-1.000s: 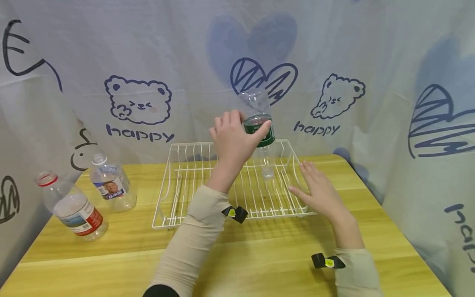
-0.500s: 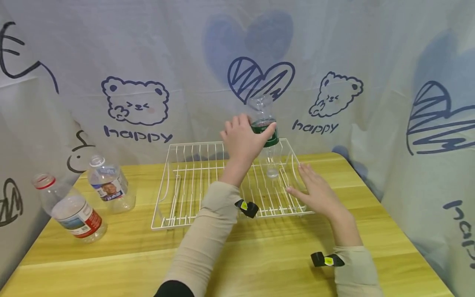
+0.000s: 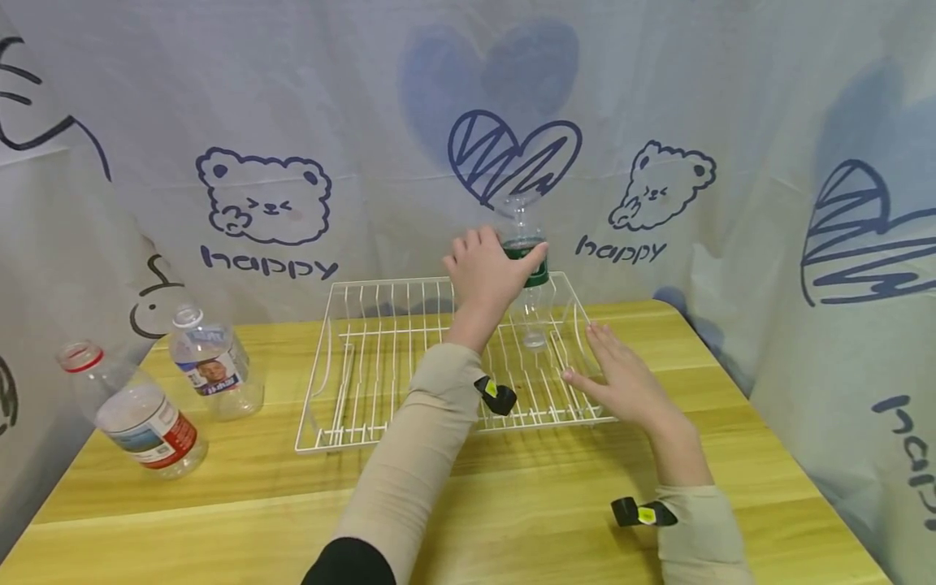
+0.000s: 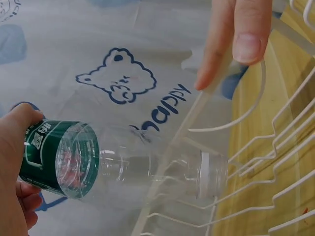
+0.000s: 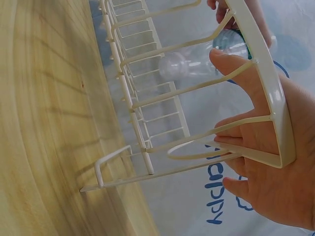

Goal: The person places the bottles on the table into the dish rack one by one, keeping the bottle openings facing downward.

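My left hand point(image 3: 483, 272) grips an upside-down clear plastic bottle point(image 3: 537, 273) around its green label, thumb on the near side. The bottle's neck point(image 4: 209, 174) points down among the wires at the back right of a white wire dish rack point(image 3: 351, 445). Straight fingers of my right hand point(image 3: 625, 378) lie along the rack's right side, thumb spread toward the wires. In the right wrist view, that hand point(image 5: 295, 196) is just outside the rack's end frame point(image 5: 273, 93), with the bottle beyond it.
Two uncapped clear bottles stand on the wooden table point(image 3: 241, 520) at left: one with a red-and-blue label point(image 3: 157, 435), the other with a portrait label point(image 3: 215, 370). A printed curtain point(image 3: 395, 187) hangs close behind the rack and along both sides.
My left hand has moved slightly right with the bottle, which has gone from leaning to nearly upright on its neck. The right hand stays at the rack's side.
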Demonstrator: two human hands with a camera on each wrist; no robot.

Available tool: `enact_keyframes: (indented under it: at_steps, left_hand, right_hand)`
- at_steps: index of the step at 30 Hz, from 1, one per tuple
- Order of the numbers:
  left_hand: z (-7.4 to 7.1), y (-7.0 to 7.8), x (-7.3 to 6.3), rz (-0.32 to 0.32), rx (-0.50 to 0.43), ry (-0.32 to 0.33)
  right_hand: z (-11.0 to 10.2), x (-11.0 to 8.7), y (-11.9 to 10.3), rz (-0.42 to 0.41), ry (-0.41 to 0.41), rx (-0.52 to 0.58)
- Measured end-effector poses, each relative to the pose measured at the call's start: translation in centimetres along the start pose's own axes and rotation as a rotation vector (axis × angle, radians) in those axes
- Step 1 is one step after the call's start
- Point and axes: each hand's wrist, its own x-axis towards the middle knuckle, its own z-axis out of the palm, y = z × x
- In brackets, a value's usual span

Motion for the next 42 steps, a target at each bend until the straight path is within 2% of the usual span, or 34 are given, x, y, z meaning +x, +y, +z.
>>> enact_keyframes:
  at_steps: [6, 13, 28, 38, 42]
  left_hand:
    - [1.3, -0.1, 0.6, -0.037, 0.044, -0.052]
    - [2.5, 0.4, 1.2, -0.05, 0.071, -0.099]
    - [4.2, -0.1, 1.2, -0.102, 0.111, -0.189]
    - [5.4, -0.7, 1.1, -0.106, 0.094, -0.183]
    - [5.8, -0.9, 1.2, -0.127, 0.092, -0.194]
  right_hand:
    - [0.1, 0.0, -0.1, -0.002, -0.003, 0.005]
    - [-0.1, 0.0, 0.0, 0.008, -0.007, 0.008]
    - [0.0, 0.0, 0.1, -0.005, -0.001, -0.004]
    - [0.0, 0.0, 0.1, -0.006, 0.007, -0.005]
    - [0.0, 0.0, 0.1, -0.009, 0.011, -0.007]
